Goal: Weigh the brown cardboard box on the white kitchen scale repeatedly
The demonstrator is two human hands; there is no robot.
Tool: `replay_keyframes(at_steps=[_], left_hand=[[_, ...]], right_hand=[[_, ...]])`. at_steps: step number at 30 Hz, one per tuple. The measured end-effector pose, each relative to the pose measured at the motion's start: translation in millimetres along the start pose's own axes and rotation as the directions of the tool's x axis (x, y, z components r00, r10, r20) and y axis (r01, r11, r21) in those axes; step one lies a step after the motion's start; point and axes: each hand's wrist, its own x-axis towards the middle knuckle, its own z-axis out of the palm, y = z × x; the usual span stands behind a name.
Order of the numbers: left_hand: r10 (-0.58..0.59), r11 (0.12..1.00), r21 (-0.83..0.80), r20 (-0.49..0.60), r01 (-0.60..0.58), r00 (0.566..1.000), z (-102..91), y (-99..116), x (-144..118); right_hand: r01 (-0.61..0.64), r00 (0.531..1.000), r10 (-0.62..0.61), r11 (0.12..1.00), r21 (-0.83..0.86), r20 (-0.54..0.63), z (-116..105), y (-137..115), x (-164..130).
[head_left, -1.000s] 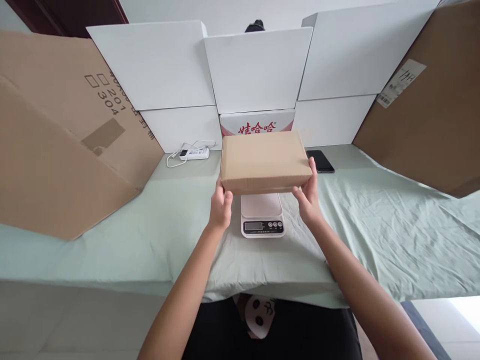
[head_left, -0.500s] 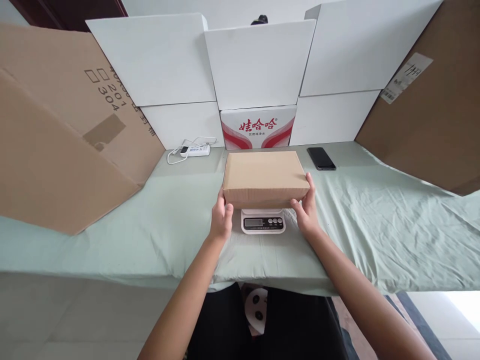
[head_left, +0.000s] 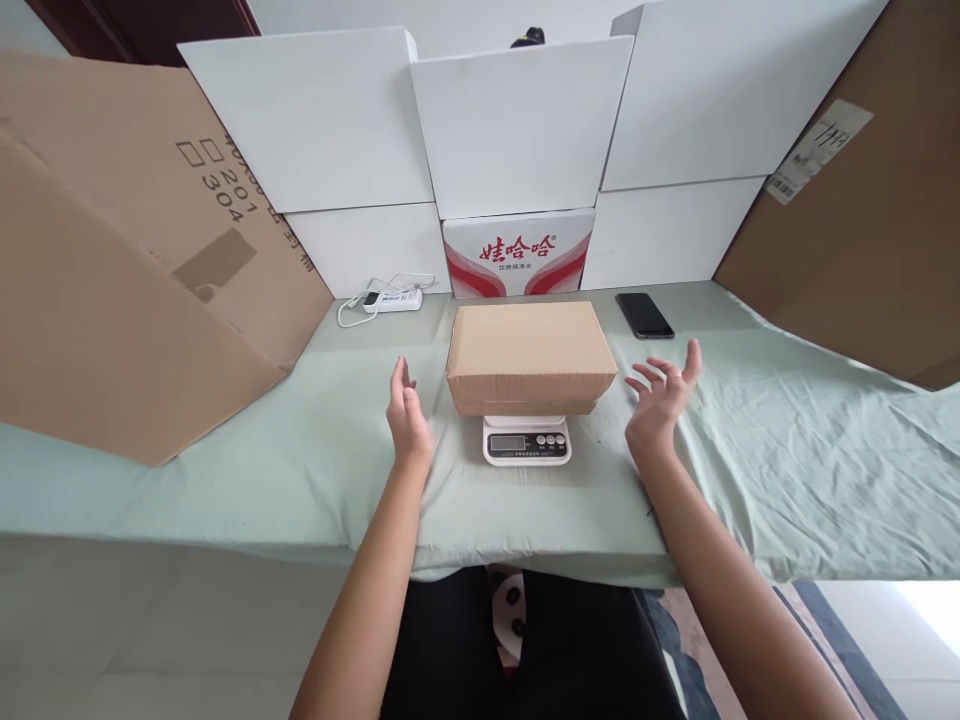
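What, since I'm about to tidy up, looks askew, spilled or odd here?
Mildly odd: the cardboard box overhangs the scale on both sides, hiding much of it. The cloth is rumpled on the right, unlike the smoother left. No spill or damage shows.

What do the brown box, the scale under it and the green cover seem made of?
Brown box: matt cardboard, judging by its plain tan faces and folded edges. Scale: probably smooth white plastic, going by its rounded, moulded-looking corners. Green cover: matt fabric, shown by its soft wrinkles; fibre unclear.
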Motion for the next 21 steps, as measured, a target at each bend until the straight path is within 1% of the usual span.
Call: replay_keyframes(at_steps=[3,6,8,12,18,21], left_hand=[[-0.071,0.99,-0.121,0.003,0.071,0.997,3.8,-3.8,2.5],[-0.139,0.961,-0.233,0.055,0.148,0.989,2.8,-8.4,8.2],[-0.157,0.947,-0.269,0.093,0.177,0.983,1.2,-10.5,10.8],[-0.147,0.945,-0.274,0.131,0.179,0.98,0.5,-10.3,10.7],[-0.149,0.941,-0.289,0.114,0.176,0.982,6.0,-5.5,6.6],[-0.147,0.945,-0.275,0.123,0.176,0.982,7.8,-5.4,5.5]], right_hand=[[0.017,0.998,-0.015,0.999,-0.031,0.058,3.7,8.0,-3.4],[0.012,0.995,-0.008,0.999,-0.033,0.104,5.4,11.9,-4.3],[-0.003,0.993,0.007,1.0,-0.03,0.114,5.7,12.8,-4.4],[-0.023,0.99,0.025,1.0,-0.021,0.141,5.8,13.9,-4.9],[-0.019,0.986,0.021,1.0,-0.018,0.165,7.5,15.0,-7.0],[-0.027,0.985,0.029,0.999,-0.017,0.172,9.5,13.9,-8.7]])
